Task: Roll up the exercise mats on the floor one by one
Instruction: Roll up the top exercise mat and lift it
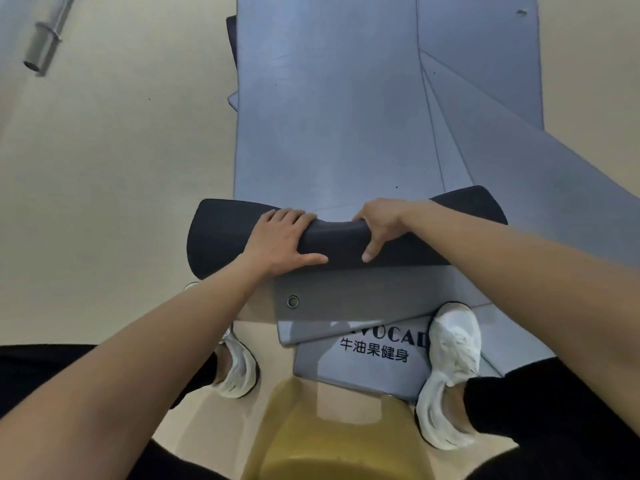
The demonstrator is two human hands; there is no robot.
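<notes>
A grey-blue exercise mat (pixel 329 116) lies flat on the floor and stretches away from me. Its near end is curled into a dark roll (pixel 221 233) that shows the mat's black underside. My left hand (pixel 282 240) lies over the roll's left half, fingers curved over its top and thumb along the near side. My right hand (pixel 379 223) grips the roll's middle, fingers hooked over the far side, thumb pointing down the front. Several more grey mats (pixel 519 174) lie fanned underneath and to the right.
A mat end with a metal eyelet (pixel 293 301) and another printed with lettering (pixel 374 351) lie between my white shoes (pixel 453 344). A steel barbell end (pixel 45 43) rests on the beige floor at the far left.
</notes>
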